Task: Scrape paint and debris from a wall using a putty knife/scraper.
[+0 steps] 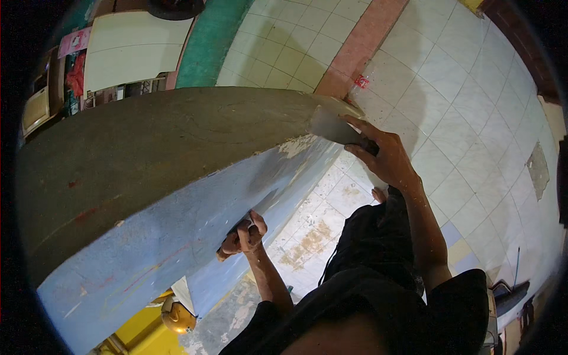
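My right hand (386,155) grips the dark handle of a wide putty knife (335,126). Its blurred blade lies at the far end of a half-height wall, near the edge where the grey cement top (177,128) meets the blue painted face (177,226). Beside the blade, a patch of bare, flaking plaster (297,145) shows on the blue face. Lower down, my left hand (246,235) is closed around a thin flat tool (239,222) close to the blue face. The fingers hide most of that tool, so its exact kind is unclear.
Pale floor tiles (443,111) spread to the right, with brownish dust (310,244) along the wall's foot. A plastic bottle with a red label (361,82) lies by the wall's end. A gold helmet (178,316) sits below left near a yellow surface (142,328).
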A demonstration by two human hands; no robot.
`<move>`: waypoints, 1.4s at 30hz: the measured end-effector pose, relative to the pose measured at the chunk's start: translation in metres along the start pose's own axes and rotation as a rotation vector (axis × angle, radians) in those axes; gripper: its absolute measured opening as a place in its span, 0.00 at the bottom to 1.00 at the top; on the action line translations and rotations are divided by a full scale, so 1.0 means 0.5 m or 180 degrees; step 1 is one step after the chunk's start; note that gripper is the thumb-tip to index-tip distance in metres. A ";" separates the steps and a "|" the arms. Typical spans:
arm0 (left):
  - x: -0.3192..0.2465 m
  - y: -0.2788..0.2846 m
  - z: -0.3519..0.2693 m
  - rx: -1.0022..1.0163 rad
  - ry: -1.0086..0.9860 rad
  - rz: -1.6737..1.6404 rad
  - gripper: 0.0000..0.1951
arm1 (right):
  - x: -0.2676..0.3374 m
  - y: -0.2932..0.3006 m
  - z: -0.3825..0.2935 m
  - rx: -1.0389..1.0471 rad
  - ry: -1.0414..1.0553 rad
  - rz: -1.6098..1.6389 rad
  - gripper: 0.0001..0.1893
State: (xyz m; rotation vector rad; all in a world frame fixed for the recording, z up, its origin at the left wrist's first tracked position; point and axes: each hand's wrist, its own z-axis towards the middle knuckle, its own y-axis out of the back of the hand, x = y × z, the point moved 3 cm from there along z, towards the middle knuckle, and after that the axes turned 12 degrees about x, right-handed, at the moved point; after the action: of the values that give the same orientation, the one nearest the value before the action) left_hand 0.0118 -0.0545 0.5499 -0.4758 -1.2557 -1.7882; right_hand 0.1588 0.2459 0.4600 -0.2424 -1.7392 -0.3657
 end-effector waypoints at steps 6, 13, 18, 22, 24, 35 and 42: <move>0.006 -0.006 -0.040 -0.0080 0.0429 -0.0373 0.11 | 0.065 0.011 -0.002 -0.0110 0.0841 -0.0827 0.25; 0.012 -0.046 -0.124 0.0153 -0.0100 0.0052 0.07 | 0.135 0.029 -0.020 -0.0148 0.0656 -0.2106 0.25; 0.009 -0.018 -0.060 0.0097 -0.0633 0.0475 0.08 | 0.166 0.021 -0.028 -0.0117 0.0541 -0.2511 0.21; 0.005 -0.019 -0.032 0.0240 0.0055 -0.0311 0.07 | 0.181 0.013 -0.026 -0.0110 0.0507 -0.2441 0.19; 0.004 -0.032 -0.061 0.0182 0.0193 -0.0453 0.10 | 0.186 0.011 -0.021 -0.0204 0.0527 -0.2478 0.18; 0.029 -0.093 -0.281 0.0442 -0.0639 0.0843 0.17 | 0.208 -0.001 0.020 -0.0101 0.0806 -0.2765 0.20; 0.043 -0.102 -0.273 0.1190 -0.0648 0.0469 0.23 | 0.215 0.021 0.003 -0.0004 0.0814 -0.2746 0.20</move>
State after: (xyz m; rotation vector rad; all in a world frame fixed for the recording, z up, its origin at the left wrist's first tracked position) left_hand -0.0190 -0.1805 0.4797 -0.5282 -1.6117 -1.3667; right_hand 0.1400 0.2521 0.5663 0.5589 -1.5114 -0.9714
